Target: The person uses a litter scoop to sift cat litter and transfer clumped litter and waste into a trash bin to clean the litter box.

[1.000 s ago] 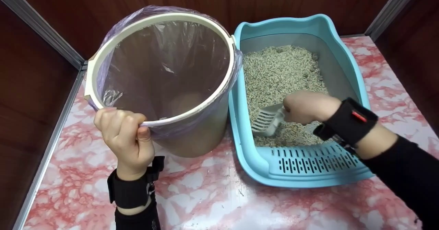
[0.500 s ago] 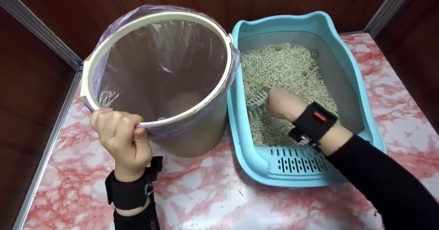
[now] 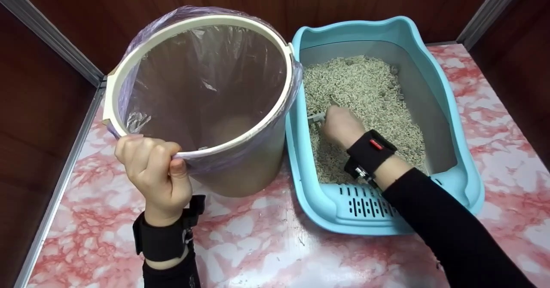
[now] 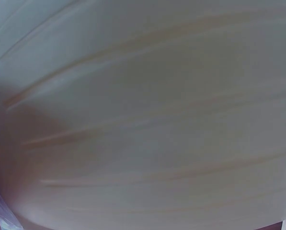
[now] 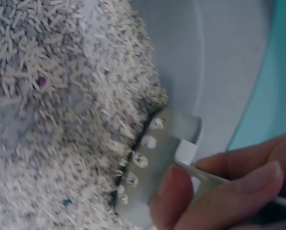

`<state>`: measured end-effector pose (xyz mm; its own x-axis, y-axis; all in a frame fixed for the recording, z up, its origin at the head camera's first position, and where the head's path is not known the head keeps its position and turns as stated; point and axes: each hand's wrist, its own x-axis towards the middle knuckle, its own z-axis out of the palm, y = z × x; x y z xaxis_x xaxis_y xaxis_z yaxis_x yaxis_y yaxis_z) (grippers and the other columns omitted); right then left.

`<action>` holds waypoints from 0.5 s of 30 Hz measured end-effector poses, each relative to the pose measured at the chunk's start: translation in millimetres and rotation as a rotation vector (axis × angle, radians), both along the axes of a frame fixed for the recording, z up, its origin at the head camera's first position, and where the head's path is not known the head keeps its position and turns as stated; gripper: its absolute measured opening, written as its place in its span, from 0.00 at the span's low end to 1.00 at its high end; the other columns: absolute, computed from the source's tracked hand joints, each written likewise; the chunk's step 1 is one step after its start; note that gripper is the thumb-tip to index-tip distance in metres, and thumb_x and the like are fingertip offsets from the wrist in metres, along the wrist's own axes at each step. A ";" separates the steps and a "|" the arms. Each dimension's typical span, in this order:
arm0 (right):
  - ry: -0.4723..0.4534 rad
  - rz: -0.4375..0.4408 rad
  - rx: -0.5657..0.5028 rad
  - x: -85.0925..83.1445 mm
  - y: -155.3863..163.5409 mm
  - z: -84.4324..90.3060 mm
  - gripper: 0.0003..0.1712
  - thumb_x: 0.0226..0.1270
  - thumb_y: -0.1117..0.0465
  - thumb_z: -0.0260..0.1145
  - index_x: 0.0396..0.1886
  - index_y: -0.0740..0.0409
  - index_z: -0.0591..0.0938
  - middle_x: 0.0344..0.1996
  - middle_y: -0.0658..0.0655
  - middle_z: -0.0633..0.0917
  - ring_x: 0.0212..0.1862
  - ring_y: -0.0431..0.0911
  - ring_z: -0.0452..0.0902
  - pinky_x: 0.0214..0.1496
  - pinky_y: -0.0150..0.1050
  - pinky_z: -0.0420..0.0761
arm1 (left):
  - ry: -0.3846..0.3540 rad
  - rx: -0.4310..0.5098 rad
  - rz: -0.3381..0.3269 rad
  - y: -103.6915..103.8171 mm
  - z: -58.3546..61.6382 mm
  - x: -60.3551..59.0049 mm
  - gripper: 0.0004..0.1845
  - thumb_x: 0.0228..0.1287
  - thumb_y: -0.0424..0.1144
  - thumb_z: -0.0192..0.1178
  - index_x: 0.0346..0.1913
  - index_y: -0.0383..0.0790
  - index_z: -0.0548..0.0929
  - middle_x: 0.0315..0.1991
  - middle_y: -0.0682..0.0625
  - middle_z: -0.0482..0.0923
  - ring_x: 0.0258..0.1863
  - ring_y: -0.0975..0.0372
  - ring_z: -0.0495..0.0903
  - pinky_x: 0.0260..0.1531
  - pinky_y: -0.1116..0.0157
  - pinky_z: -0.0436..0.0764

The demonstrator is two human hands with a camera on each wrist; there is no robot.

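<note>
In the litter box (image 3: 447, 103), the right hand (image 3: 341, 127) grips a grey scoop (image 5: 164, 158) dug into the pellets (image 3: 365, 90) near the box's left wall; the wrist view shows its slotted blade, barely visible from the head camera. The left hand (image 3: 154, 172) clasps the lined bin (image 3: 240, 167) rim, touching the box. The left wrist view is probably bin wall. Marble floor (image 3: 266, 245) lies open in front

We see even, soft overhead light in the head view, with faint glare on the bag (image 3: 142, 120). Our left wrist view is a featureless blur; the right wrist view is motion-smeared.
</note>
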<state>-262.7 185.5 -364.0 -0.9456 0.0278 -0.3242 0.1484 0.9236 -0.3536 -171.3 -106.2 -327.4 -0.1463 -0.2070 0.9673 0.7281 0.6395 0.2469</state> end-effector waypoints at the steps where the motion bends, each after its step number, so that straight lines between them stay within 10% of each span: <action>1: 0.023 -0.006 -0.002 -0.7 -0.9 -2.9 0.14 0.75 0.61 0.51 0.30 0.60 0.77 0.25 0.56 0.78 0.24 0.46 0.72 0.23 0.37 0.73 | 0.000 0.000 -0.001 0.1 0.1 -0.2 0.35 0.73 0.61 0.48 0.16 0.34 0.68 0.15 0.43 0.58 0.24 0.48 0.57 0.44 0.55 0.58; 15: 0.183 -0.086 -0.041 -17.5 -10.6 -32.8 0.17 0.73 0.65 0.46 0.52 0.71 0.75 0.40 0.71 0.85 0.40 0.63 0.85 0.40 0.55 0.83 | 0.003 0.008 -0.006 4.5 3.6 2.1 0.36 0.73 0.61 0.48 0.16 0.33 0.67 0.15 0.43 0.57 0.24 0.48 0.56 0.44 0.56 0.58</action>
<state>-280.2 174.9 -396.8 -0.9835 0.1017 -0.1499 0.1563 0.8945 -0.4188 -169.2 -101.7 -323.8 -0.1450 -0.2135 0.9661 0.7323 0.6334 0.2499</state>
